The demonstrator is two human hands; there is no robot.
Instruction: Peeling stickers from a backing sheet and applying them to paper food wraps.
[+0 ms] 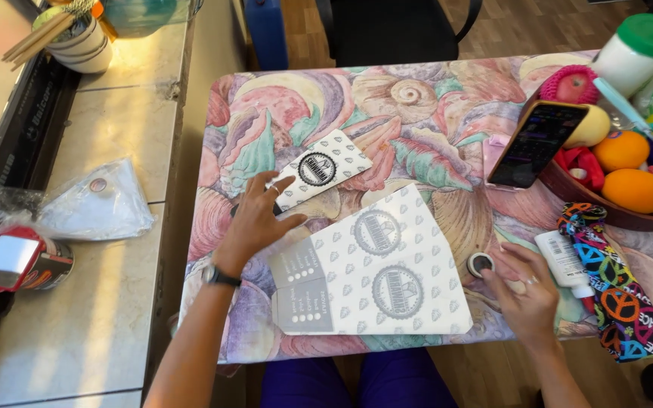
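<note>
While spread fingers (266,193) press paper bags (376,264), bowl (568,198) holds oranges (632,189).

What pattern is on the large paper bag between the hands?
White paper bag with small grey diamond-like motifs and round grey emblems, seen clearly in the head view.

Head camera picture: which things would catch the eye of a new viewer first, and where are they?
Probably the flattened white patterned paper bag at the table's near edge, between the two hands: the left hand touches its left corner, the right hand rests beside a small round cap. To the far right, a phone leans against a fruit bowl.
</note>
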